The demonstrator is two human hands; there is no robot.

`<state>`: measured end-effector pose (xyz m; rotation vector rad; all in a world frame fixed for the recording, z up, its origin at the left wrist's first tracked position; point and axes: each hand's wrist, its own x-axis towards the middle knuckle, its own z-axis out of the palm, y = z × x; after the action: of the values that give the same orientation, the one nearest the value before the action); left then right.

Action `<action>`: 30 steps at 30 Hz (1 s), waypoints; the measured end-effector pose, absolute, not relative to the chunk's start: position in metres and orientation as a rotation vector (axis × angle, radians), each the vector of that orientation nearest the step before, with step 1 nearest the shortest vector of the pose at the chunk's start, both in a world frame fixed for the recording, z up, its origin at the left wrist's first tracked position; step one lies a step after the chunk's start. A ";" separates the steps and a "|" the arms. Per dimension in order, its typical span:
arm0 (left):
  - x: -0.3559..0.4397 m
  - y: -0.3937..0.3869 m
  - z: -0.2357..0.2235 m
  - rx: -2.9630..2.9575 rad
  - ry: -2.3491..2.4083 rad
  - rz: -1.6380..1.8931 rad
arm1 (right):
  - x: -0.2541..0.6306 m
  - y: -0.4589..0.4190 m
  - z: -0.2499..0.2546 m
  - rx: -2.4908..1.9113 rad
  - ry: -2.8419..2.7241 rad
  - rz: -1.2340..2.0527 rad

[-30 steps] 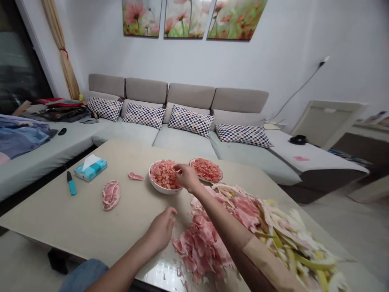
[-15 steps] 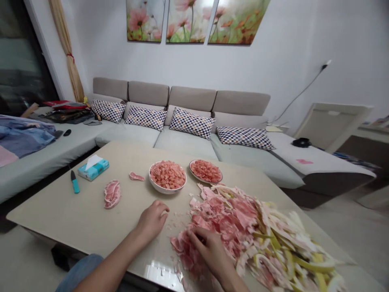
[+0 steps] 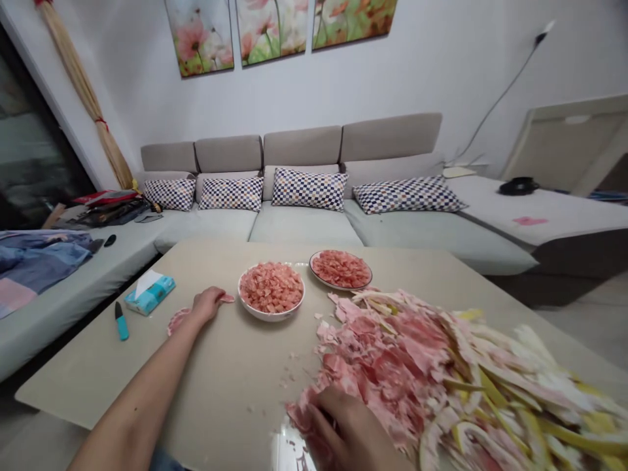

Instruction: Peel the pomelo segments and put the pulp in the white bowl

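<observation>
My left hand [image 3: 208,304] is closed at a small pomelo piece [image 3: 227,298], its fingers covering the left end. Partly behind my left wrist lies a larger pink pomelo segment [image 3: 177,320]. My right hand [image 3: 346,422] rests with curled fingers at the near left edge of a heap of pink pomelo membranes [image 3: 377,347]; what its fingertips hold, if anything, is hidden. Ahead of both hands stand a white bowl [image 3: 269,316] heaped with pomelo pulp [image 3: 272,288] and a dark-rimmed plate [image 3: 338,286] piled with more pulp [image 3: 342,267].
Yellow-green pomelo rinds [image 3: 524,405] spread over the table's right side. A teal-handled knife [image 3: 121,324] and a blue tissue pack [image 3: 151,297] lie at the left. Small crumbs dot the tabletop [image 3: 235,373]. A sofa [image 3: 304,222] with checked cushions runs behind.
My left hand has moved left and forward from the table's middle to the small pomelo piece. My right hand stays at the membrane heap, fingers still curled. The camera view has shifted and tilted.
</observation>
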<state>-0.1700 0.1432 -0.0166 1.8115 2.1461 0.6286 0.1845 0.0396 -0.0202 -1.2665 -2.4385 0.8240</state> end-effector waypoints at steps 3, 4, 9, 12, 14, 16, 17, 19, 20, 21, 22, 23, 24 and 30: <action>-0.167 0.136 -0.009 1.738 2.065 0.693 | 0.188 0.041 -0.017 -1.248 -2.477 0.788; -0.164 0.129 -0.005 1.714 2.034 0.716 | 0.189 0.041 -0.017 -1.242 -2.474 0.787; -0.118 0.061 0.013 1.623 1.780 0.782 | 0.186 0.037 -0.012 -1.133 -2.177 0.968; -0.070 0.013 0.019 1.568 1.574 0.801 | 0.180 0.029 0.000 -1.041 -1.922 1.171; -0.039 -0.009 0.024 1.536 1.475 0.819 | 0.178 0.025 0.008 -0.993 -1.800 1.264; -0.015 -0.018 0.027 1.452 1.345 0.878 | 0.181 0.022 0.015 -0.981 -1.743 1.243; -0.006 -0.018 0.028 1.429 1.311 0.906 | 0.184 0.021 0.018 -0.992 -1.730 1.200; 0.005 -0.011 0.027 1.389 1.282 0.967 | 0.191 0.022 0.021 -1.023 -1.718 1.113; 0.008 -0.006 0.025 1.361 1.283 1.008 | 0.195 0.023 0.023 -1.035 -1.718 1.088; 0.010 -0.001 0.022 1.316 1.280 1.057 | 0.198 0.024 0.024 -1.046 -1.721 1.072; 0.010 0.003 0.017 1.252 1.267 1.113 | 0.201 0.025 0.024 -1.051 -1.733 1.063; 0.011 0.007 0.012 1.167 1.235 1.167 | 0.202 0.026 0.024 -1.053 -1.751 1.054; 0.011 0.010 0.006 1.060 1.186 1.213 | 0.203 0.027 0.023 -1.052 -1.772 1.043; 0.022 0.004 -0.021 0.494 0.831 1.298 | 0.197 0.023 0.010 -1.016 -1.946 0.987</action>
<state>0.0225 0.0040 -0.0206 0.4942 0.8307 1.2982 0.1967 0.0235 0.0104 -1.0162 -1.9461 0.9873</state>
